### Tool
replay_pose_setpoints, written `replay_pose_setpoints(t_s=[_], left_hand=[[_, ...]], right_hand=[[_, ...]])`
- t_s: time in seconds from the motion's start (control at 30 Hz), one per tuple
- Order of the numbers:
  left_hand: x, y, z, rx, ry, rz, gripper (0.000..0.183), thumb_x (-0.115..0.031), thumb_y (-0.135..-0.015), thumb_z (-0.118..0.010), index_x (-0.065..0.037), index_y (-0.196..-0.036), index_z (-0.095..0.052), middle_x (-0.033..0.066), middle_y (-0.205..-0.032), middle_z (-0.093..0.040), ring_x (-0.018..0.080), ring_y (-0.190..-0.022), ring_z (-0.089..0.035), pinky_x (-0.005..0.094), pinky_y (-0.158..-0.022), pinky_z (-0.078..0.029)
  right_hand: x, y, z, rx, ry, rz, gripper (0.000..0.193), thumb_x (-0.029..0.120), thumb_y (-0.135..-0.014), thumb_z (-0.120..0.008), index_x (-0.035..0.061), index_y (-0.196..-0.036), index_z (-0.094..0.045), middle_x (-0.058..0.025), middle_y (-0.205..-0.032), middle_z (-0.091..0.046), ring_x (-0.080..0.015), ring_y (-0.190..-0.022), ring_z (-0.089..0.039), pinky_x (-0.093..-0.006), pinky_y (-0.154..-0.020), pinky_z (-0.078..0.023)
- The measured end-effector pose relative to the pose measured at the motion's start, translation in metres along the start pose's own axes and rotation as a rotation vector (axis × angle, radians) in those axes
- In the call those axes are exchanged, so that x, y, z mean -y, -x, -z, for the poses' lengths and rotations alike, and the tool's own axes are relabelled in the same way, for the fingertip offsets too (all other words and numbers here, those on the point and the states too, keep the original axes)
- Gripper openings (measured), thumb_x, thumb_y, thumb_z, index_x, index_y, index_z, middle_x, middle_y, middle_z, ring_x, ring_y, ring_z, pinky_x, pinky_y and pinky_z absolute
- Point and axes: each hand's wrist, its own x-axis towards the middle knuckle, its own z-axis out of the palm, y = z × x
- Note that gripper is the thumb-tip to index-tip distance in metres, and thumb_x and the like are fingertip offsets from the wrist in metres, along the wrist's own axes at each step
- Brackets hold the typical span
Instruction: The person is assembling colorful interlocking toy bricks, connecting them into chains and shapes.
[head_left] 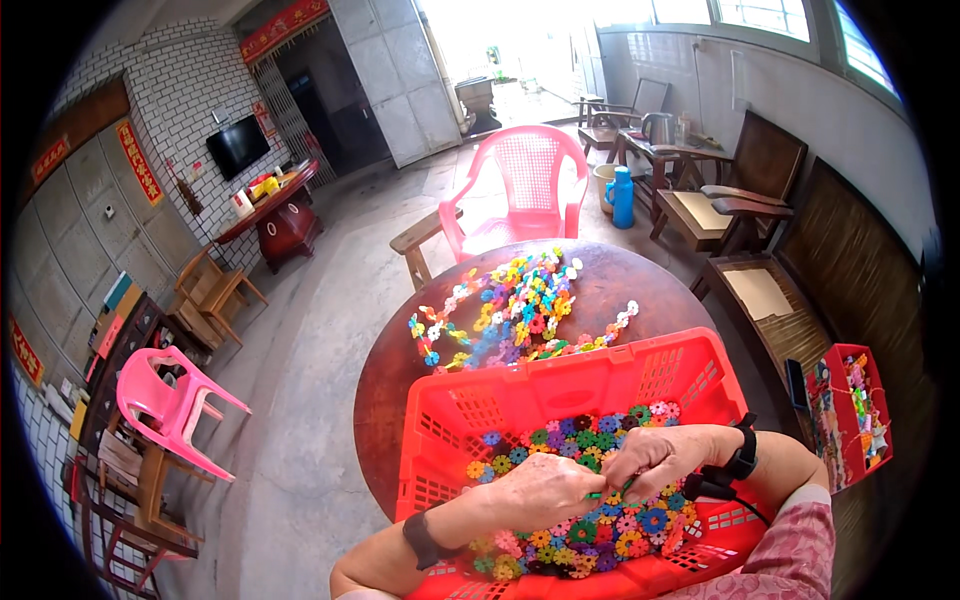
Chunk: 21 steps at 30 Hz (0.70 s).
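Over a red plastic basket [560, 385], my left hand [548, 490] and my right hand [655, 462] are close together, both with fingers closed. Green bits of snowflake-shaped plastic pieces [597, 495] show at the fingertips of each hand; most of them is hidden by the fingers. Loose flower-shaped plastic pieces [655, 520] in many colours fill the basket's bottom beneath my hands. Beyond the basket, a heap of linked flower-piece chains [525, 305] lies on the round brown table [385, 430], some strands trailing to the left and right. Each wrist wears a dark band.
A pink plastic chair [525, 190] faces the table's far side, beside a wooden stool [425, 235]. Another pink chair [170, 405] stands at left. Wooden armchairs [770, 150] line the right wall, near a blue flask [621, 198]. A red box [855, 415] of colourful items sits at right.
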Motion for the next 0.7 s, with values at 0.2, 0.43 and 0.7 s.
replay_pose_setpoints(t_s=[0.2,0.43,0.7], left_hand=[[0.005,-0.007,-0.015,-0.143,-0.228,0.301,0.045,-0.034,-0.084,-0.067,0.003,-0.103,-0.050,0.0165,-0.072,-0.063,0.0333,-0.070,-0.066,0.0412,-0.058,-0.052],[0.004,-0.012,-0.023,0.008,0.095,0.470,0.064,-0.030,-0.083,-0.066,0.008,-0.124,-0.035,0.0238,-0.083,-0.065,0.0388,-0.083,-0.065,0.0481,-0.071,-0.052],[-0.001,-0.012,-0.011,-0.014,0.141,0.365,0.037,-0.032,-0.088,-0.063,0.004,-0.094,-0.055,0.0233,-0.076,-0.063,0.0406,-0.077,-0.064,0.0478,-0.066,-0.050]], right_hand=[[0.002,-0.004,0.005,-0.259,0.795,0.056,0.032,0.029,-0.085,-0.069,0.0074,-0.103,-0.055,-0.0083,-0.087,-0.062,-0.0280,-0.084,-0.062,-0.0393,-0.077,-0.045],[-0.015,-0.012,-0.010,-0.375,1.004,0.014,0.029,0.034,-0.089,-0.063,0.0084,-0.098,-0.053,-0.0070,-0.083,-0.062,-0.0270,-0.079,-0.063,-0.0378,-0.070,-0.046],[-0.014,-0.009,-0.006,-0.276,0.946,0.079,0.022,0.026,-0.090,-0.062,0.0052,-0.090,-0.055,-0.0107,-0.076,-0.059,-0.0312,-0.071,-0.061,-0.0403,-0.063,-0.047]])
